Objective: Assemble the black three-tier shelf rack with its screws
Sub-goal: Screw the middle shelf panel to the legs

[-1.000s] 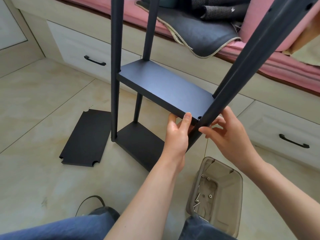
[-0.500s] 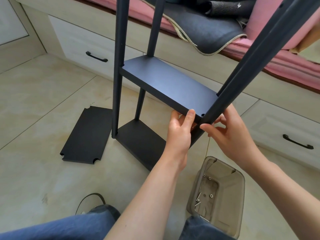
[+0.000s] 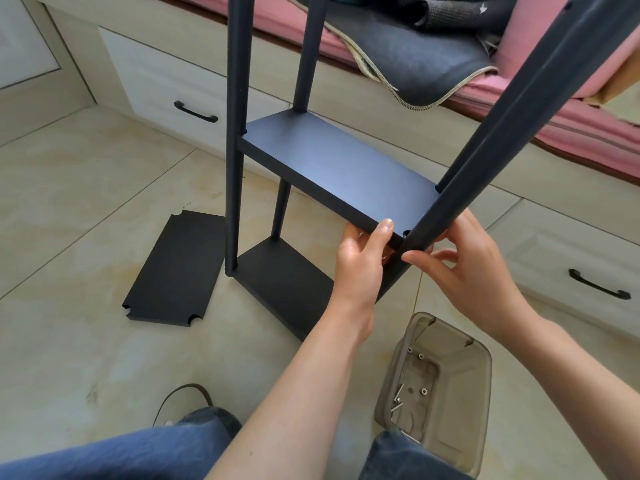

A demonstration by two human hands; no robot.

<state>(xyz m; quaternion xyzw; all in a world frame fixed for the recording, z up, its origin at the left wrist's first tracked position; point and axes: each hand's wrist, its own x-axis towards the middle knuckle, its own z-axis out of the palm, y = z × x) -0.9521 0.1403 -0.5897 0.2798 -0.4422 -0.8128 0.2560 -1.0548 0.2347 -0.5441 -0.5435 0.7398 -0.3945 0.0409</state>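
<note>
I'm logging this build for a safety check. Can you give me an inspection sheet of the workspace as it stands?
Surface: tiled floor, pale, faint smudges.
Job's things: rack's middle shelf and bottom shelf sit between the posts; spare shelf lies flat on the floor.
Clutter: plastic tub holding screws.
Hands: left hand grips the middle shelf's near corner; right hand works at the near post.
Cables: nothing seen.
Surroundings: drawers, pink cushion, dark cloth.

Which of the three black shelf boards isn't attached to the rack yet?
The loose board lying flat on the floor left of the rack. The middle shelf and bottom shelf sit between the poles; the left hand grips the middle one.
</note>
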